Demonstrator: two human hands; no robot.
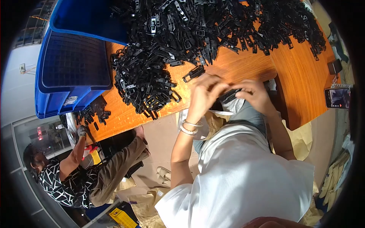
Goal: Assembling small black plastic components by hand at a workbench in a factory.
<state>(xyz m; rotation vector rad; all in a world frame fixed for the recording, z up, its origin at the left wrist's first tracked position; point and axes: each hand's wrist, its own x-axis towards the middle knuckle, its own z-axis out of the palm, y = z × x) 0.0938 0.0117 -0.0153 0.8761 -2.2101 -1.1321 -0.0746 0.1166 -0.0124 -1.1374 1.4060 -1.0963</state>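
holding a black plastic clip between both hands, i see my left hand and right hand with fingers pinching it, just off the orange desk edge, near the black clip pile and blue crates.

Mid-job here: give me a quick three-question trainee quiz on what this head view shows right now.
1. True or false: both hands, left hand and right hand, meet on one black plastic clip.
2. What sits at the table's left end? A) blue crates B) a red bucket C) a metal tray
3. What colour is the tabletop?

Key: 1 true. 2 A, the blue crates. 3 orange-brown wood.
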